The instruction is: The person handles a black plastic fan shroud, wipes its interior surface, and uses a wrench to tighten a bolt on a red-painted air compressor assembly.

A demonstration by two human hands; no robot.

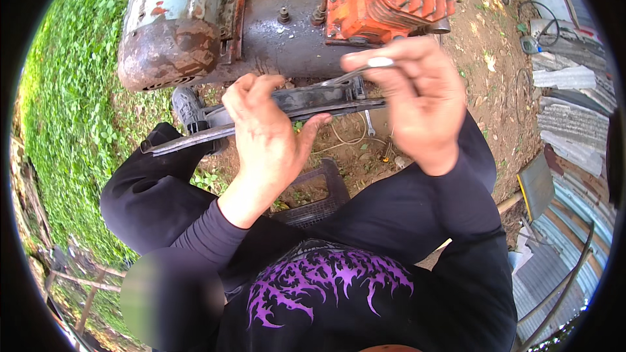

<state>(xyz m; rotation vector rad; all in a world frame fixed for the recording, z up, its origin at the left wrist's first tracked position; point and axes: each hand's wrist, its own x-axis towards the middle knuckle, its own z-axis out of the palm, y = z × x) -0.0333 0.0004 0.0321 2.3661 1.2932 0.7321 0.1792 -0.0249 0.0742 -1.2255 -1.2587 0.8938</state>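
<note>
Across my lap lies a long, dark, narrow metal frame (312, 98) with a worn, scuffed surface, its left end over my left knee. My left hand (264, 120) grips its middle, fingers over the far side and thumb stretched along the near edge. My right hand (424, 94) pinches a slim, shiny metal hand tool (355, 73) above the frame's right part. The tool's far tip reaches down to the frame; motion blur and my fingers hide its exact kind.
Just beyond stands an air compressor with a rusty dark tank (280, 32), an orange finned pump (398, 6) and a worn grey motor (173, 19). A wrench (370, 122) lies on the dirt below the frame. Corrugated sheets (574, 104) line the right; grass (72, 104) spreads left.
</note>
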